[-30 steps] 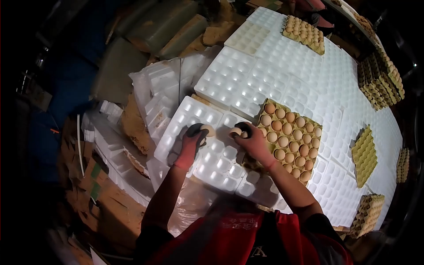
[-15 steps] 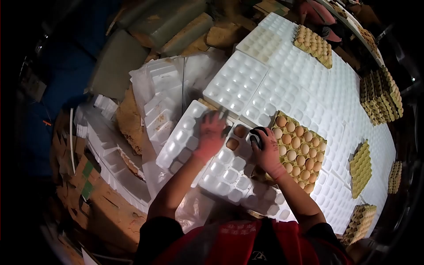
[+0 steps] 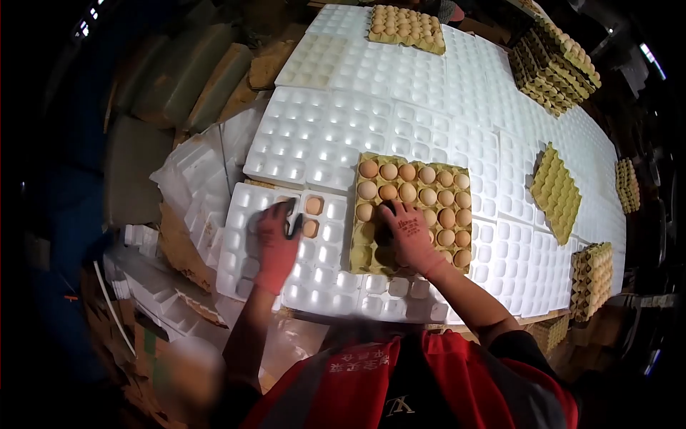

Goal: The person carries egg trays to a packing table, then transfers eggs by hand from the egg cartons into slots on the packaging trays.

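Note:
Both my hands wear pink gloves with black fingers. My left hand (image 3: 276, 239) is over a white foam tray (image 3: 239, 207) with rounded pockets, fingers curled downward; what they hold, if anything, is hidden. Just right of it, a brown egg (image 3: 314, 205) and another egg (image 3: 310, 229) sit in pockets of the neighbouring foam tray (image 3: 325, 275). My right hand (image 3: 409, 232) reaches over a yellowish pulp egg tray (image 3: 362, 257), fingers bent down among its eggs (image 3: 407, 192). The fingertips' grip is hidden there. Some front-left pockets of this tray hold no eggs.
More white foam trays (image 3: 421, 132) cover the table. A pulp tray of eggs (image 3: 406, 28) lies at the far end; a tall stack of egg trays (image 3: 554, 68) stands far right. An eggless pulp tray (image 3: 556, 193) lies at right. Foam scraps (image 3: 204, 168) and cardboard fill the left.
The view has turned, so the table appears shifted left. My right hand has moved from the egg tray's left edge onto its eggs. My left hand stays over the foam trays, fingers now lower.

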Demonstrator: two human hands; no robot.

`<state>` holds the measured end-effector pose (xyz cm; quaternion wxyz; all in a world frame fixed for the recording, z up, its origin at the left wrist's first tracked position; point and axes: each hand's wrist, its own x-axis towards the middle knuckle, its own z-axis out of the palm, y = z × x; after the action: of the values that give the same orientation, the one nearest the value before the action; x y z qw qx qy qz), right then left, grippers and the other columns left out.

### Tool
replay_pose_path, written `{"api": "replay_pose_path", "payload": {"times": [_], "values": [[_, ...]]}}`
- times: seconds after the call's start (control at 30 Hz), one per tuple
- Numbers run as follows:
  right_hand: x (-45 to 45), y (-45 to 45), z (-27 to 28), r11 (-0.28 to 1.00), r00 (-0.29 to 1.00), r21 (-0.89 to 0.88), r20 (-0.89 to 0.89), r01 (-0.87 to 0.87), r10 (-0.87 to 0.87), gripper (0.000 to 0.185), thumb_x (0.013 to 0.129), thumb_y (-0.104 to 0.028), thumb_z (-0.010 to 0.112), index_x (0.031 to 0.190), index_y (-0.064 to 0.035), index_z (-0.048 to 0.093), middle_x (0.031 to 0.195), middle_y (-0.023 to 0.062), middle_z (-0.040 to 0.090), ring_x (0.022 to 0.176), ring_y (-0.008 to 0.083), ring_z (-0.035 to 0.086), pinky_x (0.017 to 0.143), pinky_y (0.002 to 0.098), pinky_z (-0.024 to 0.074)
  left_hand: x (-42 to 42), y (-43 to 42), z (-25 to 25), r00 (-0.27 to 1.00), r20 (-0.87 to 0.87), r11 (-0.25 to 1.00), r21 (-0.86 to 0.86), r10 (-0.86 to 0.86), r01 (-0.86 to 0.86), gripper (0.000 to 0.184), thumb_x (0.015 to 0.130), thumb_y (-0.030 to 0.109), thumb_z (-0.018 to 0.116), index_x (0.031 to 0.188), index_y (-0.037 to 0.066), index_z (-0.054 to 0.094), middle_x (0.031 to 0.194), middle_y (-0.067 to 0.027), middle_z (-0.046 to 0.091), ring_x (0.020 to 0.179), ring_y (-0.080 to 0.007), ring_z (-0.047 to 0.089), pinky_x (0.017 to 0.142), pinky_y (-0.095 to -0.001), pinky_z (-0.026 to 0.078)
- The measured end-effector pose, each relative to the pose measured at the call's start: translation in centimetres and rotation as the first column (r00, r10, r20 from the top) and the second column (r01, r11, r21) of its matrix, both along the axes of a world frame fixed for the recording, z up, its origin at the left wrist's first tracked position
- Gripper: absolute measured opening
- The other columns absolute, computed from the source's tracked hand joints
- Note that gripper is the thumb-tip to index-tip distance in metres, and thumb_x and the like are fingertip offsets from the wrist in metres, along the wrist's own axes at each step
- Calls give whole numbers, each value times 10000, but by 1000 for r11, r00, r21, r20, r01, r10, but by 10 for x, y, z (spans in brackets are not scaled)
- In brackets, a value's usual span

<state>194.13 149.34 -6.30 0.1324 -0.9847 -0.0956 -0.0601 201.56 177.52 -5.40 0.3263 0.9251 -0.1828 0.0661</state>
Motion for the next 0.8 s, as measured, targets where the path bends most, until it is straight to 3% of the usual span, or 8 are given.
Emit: {"api": "replay_pose_path", "payload": {"times": [0.1, 0.2, 0.33, 0.4, 0.43, 0.57, 0.7, 0.8], "values": [[11, -16, 28, 809, 959, 522, -216, 272, -183, 433, 794, -159, 696, 1190, -43, 563, 1113, 151, 608, 1010, 256, 621, 879, 392, 501, 1, -94, -8, 877, 34, 797, 436, -479, 418, 445, 819, 219, 710, 1231, 90, 605, 1179, -126, 595, 1101, -280, 572, 907, -400, 479], [20, -62, 15, 98, 918, 916, -377, 390, -125, 422, 855, -237, 684, 1210, -31, 585, 1077, 132, 623, 938, 189, 654, 837, 330, 527, 21, -112, -39, 804, 46, 686, 553, -592, 473, 412, 834, 223, 723, 1193, 61, 602, 1139, -114, 619, 1057, -233, 609, 867, -385, 511], [51, -32, -7, 981, 980, 19, -40, 195, -194, 298, 835, -318, 703, 890, -38, 616, 992, 156, 612, 871, 332, 648, 754, 400, 530, 26, -106, -26, 848, -330, 892, -332, -415, 308, 285, 868, 181, 709, 1099, 53, 601, 1063, -105, 640, 923, -213, 635, 801, -338, 520], [72, -20, -24, 916, 998, -395, 0, 64, -70, 349, 817, -348, 720, 966, -41, 646, 1058, 165, 632, 886, 328, 665, 743, 392, 536, 42, -100, -16, 573, -632, 648, -730, -521, -217, 315, 883, 183, 752, 1120, 41, 603, 961, -56, 625, 847, -116, 577, 776, -294, 511], [72, -30, -28, 983, 988, -137, -71, 124, -135, 342, 819, -325, 715, 995, -39, 653, 1085, 169, 636, 902, 320, 670, 754, 389, 540, 48, -102, -13, 685, -572, 790, -613, -451, 8, 358, 886, 216, 738, 1175, 54, 601, 1017, -82, 657, 929, -159, 623, 825, -313, 525], [72, -80, 29, 505, 883, 747, -463, 432, -70, 524, 779, -89, 670, 1294, -67, 575, 1106, 121, 617, 888, 232, 639, 826, 351, 526, 58, -129, -39, 865, -103, 731, 490, -492, 474, 586, 783, 216, 774, 1301, 98, 526, 1287, -156, 597, 1149, -361, 604, 934, -437, 513], [99, -54, 1, 970, 970, 127, -155, 206, -186, 501, 746, -99, 720, 1235, -106, 614, 1261, 162, 507, 1080, 329, 580, 853, 414, 539, 70, -129, -4, 876, -273, 903, 56, -397, 427, 446, 789, 168, 747, 1179, 85, 545, 1138, -136, 633, 1036, -296, 647, 844, -387, 532], [123, -46, -3, 980, 994, -176, -38, 94, -102, 344, 729, -187, 742, 1056, -107, 673, 1217, 150, 526, 1005, 355, 572, 803, 416, 546, 86, -92, -5, 428, -683, 596, -728, -592, -338, 539, 879, 205, 717, 1374, 116, 523, 1136, -46, 637, 891, -156, 642, 710, -285, 532]]}}
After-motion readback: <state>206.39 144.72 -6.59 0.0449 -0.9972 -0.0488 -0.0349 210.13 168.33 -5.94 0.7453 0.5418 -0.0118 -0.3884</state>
